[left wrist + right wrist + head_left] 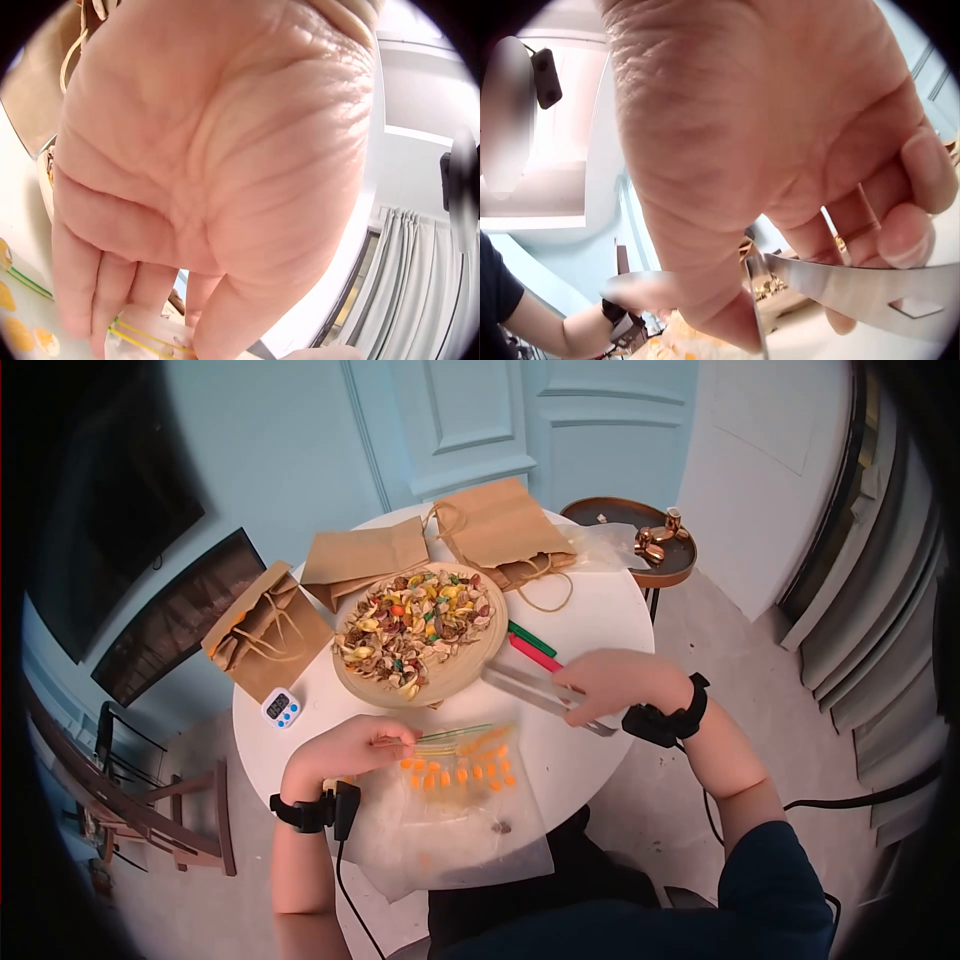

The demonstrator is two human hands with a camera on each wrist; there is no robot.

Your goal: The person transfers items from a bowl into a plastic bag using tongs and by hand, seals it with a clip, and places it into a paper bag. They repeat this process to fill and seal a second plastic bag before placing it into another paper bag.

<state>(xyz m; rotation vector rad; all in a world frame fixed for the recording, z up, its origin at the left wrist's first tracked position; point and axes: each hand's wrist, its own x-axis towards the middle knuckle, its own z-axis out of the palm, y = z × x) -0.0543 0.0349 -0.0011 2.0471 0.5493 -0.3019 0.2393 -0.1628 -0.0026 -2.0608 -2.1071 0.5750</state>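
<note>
My right hand [630, 685] grips metal tongs [528, 690] over the right side of the table, their tips toward the plate's edge. In the right wrist view the tongs' steel arms [870, 289] lie between thumb and fingers. At the near edge, my left hand [350, 748] pinches the top of a clear zip bag [470, 805] printed with orange shapes. The left wrist view shows fingertips at its yellow-green zip strip [146, 336]. A small dark piece [501, 827] shows low in the bag. Beyond stands a round plate [455, 693] heaped with potpourri [420, 625].
Brown paper bags [270, 635] [365, 555] [500, 530] surround the plate's far side. A white timer [281, 708] sits left. Right of the plate lie a green-and-red item [533, 645] and clear plastic [605, 545]. A side table [655, 520] stands back right.
</note>
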